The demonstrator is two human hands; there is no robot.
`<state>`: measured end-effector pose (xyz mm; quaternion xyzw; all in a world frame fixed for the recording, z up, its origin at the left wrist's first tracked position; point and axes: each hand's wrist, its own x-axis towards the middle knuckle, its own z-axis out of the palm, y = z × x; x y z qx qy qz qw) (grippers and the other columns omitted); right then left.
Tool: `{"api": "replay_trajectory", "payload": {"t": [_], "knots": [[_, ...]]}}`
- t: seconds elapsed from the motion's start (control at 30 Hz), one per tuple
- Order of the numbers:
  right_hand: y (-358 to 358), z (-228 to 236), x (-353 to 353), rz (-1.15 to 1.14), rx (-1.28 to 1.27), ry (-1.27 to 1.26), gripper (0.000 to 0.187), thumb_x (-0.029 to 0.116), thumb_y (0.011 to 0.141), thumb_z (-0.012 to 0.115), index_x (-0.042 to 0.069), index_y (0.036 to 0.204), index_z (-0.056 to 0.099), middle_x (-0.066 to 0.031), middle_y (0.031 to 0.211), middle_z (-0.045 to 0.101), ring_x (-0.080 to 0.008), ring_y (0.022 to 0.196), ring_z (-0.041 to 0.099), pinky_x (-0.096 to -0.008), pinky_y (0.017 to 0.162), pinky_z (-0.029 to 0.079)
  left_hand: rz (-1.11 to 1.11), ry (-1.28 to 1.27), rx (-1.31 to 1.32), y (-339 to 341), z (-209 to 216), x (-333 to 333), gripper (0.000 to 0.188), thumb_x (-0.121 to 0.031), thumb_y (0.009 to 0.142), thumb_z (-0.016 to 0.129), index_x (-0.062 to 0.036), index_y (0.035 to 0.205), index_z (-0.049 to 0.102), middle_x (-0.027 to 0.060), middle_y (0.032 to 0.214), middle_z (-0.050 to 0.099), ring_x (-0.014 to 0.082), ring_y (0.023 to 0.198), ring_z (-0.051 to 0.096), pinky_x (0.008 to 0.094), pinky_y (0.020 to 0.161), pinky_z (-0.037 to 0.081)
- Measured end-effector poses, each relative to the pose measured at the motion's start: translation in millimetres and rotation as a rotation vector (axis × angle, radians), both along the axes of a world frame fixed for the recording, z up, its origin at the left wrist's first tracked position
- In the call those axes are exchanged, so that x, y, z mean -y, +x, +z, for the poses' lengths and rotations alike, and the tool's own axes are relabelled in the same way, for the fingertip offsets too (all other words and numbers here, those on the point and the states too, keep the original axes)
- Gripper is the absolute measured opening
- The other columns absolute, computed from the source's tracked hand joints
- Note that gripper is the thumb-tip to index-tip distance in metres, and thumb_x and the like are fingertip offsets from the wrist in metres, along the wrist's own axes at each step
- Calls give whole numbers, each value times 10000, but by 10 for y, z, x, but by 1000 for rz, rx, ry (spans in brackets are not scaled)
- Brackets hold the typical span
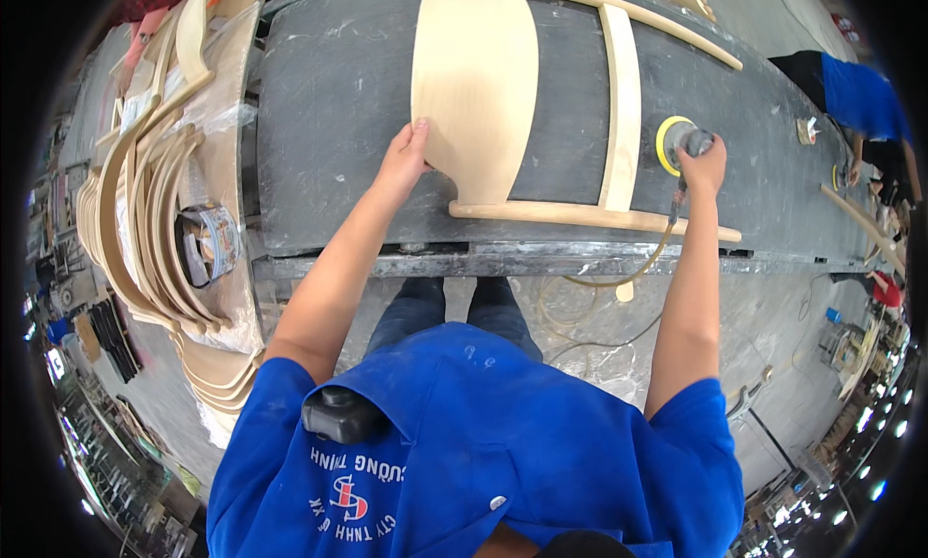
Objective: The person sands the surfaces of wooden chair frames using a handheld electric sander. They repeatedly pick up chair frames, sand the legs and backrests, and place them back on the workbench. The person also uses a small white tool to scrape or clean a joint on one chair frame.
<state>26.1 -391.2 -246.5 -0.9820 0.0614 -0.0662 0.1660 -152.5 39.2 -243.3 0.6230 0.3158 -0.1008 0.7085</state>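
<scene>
A pale wooden chair back frame (pixel 619 103) lies on the dark worktable, with a broad curved panel (pixel 476 79) at its left end, a crossbar and two long rails. My left hand (pixel 404 157) grips the lower left edge of that panel, thumb on top and the other fingers hidden beneath. My right hand (pixel 704 163) is wrapped round a grey orbital sander (pixel 692 140) with a yellow pad. The sander is tilted, its pad facing left toward the crossbar and apart from the wood. Its hose runs down over the near rail and the table edge.
Curved wooden parts (pixel 145 229) are stacked on a wrapped surface at the left, beside a tin-like container (pixel 215 241). The worktable (pixel 329 113) ends just before my legs. Hose loops (pixel 580 316) hang below its edge. Another person in blue (pixel 860 94) stands at the far right.
</scene>
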Motion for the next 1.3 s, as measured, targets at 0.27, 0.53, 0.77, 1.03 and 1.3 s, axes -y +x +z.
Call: {"api": "replay_trajectory", "payload": {"t": [0.27, 0.53, 0.77, 1.03, 1.3], "knots": [[-1578, 944, -1390, 583, 224, 194, 830, -61, 517, 767, 156, 1284, 538, -153, 1268, 495, -367, 1182, 508, -438, 982, 452, -92, -48, -7, 158, 447, 31, 541, -414, 1038, 316, 32, 1310, 456, 173, 1217, 590, 234, 1050, 629, 388, 894, 518], [-1773, 1353, -1923, 810, 279, 28, 675, -32, 596, 744, 154, 1220, 565, -142, 1243, 499, -364, 1070, 563, -415, 883, 499, -97, -282, 113, 389, 973, 112, 566, -415, 1037, 271, 54, 1294, 456, 197, 1181, 606, 292, 1003, 660, 439, 809, 570], [-1841, 1498, -1810, 829, 220, -1, 717, -61, 573, 742, 156, 1228, 548, -135, 1248, 488, -361, 1073, 562, -419, 875, 500, -107, -342, 163, 496, 1067, 109, 579, -398, 1039, 276, 96, 1296, 433, 223, 1184, 596, 327, 991, 665, 481, 788, 590], [-1838, 1489, -1762, 799, 235, 5, 738, -69, 564, 742, 154, 1237, 535, -139, 1261, 477, -368, 1073, 560, -420, 877, 500, -79, -312, 118, 537, 1095, 157, 581, -409, 1035, 294, 92, 1281, 451, 226, 1175, 599, 332, 967, 671, 482, 782, 589], [-1944, 1463, -1944, 841, 255, 8, 725, -32, 562, 763, 137, 1232, 540, -156, 1245, 480, -371, 1086, 554, -421, 890, 493, -60, -368, 124, 559, 1111, 201, 563, -403, 1031, 316, 80, 1294, 438, 228, 1185, 595, 339, 993, 664, 490, 770, 589]]}}
